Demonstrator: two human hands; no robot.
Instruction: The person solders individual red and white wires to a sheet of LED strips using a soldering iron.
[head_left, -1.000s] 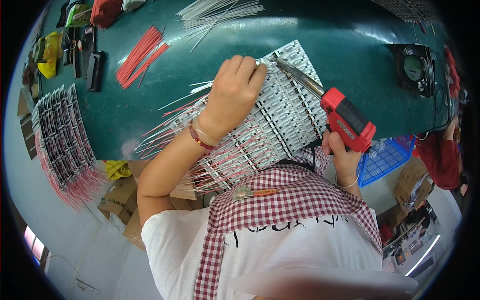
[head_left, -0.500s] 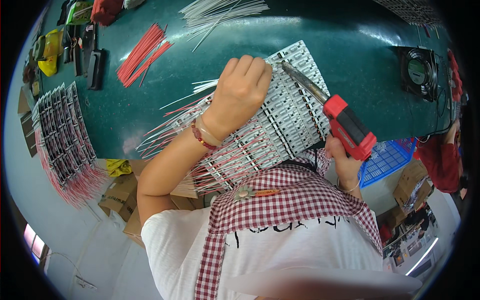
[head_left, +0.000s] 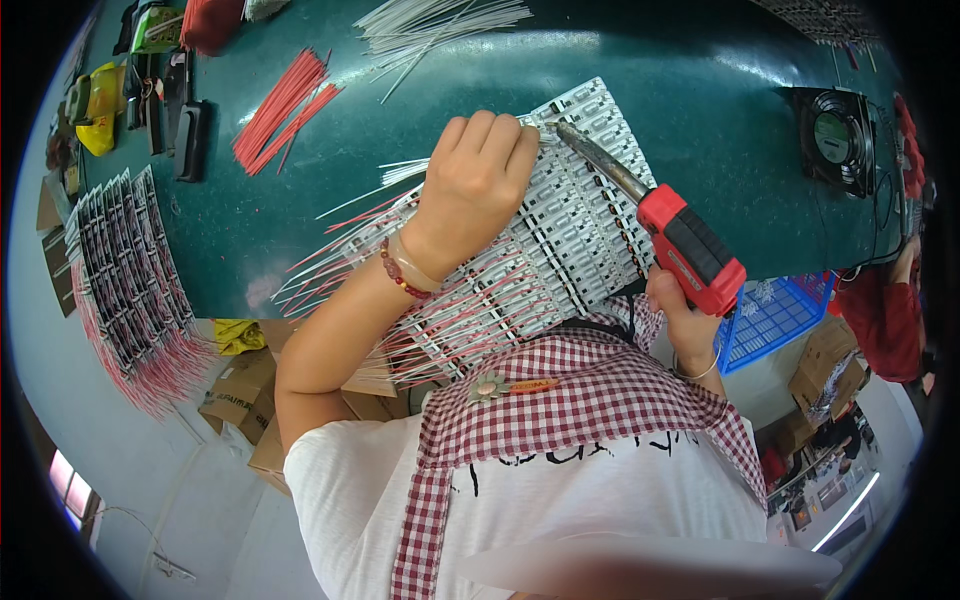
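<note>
A large panel of white circuit boards [head_left: 590, 215] lies at a slant on the table in front of me. Red and white wires [head_left: 470, 325] stick out from its left and near parts. My right hand [head_left: 682, 318] grips a red and black soldering gun [head_left: 690, 245], whose metal tip rests at or just above the panel's upper part. Close to that tip, my left hand [head_left: 478, 180] is closed over the boards, knuckles up. Its fingertips are hidden, so whatever they pinch cannot be made out.
Bundles of red wires [head_left: 288, 112] and white wires [head_left: 430, 30] lie farther back on the green table [head_left: 700, 110]. A wired panel [head_left: 130, 270] hangs over the left edge. At right are a black fan [head_left: 838, 140], a blue basket [head_left: 770, 325] and another person's red sleeve [head_left: 880, 325].
My left hand and the soldering gun have shifted slightly left, with the panel moving a little the same way. Both hands keep their closed grips.
</note>
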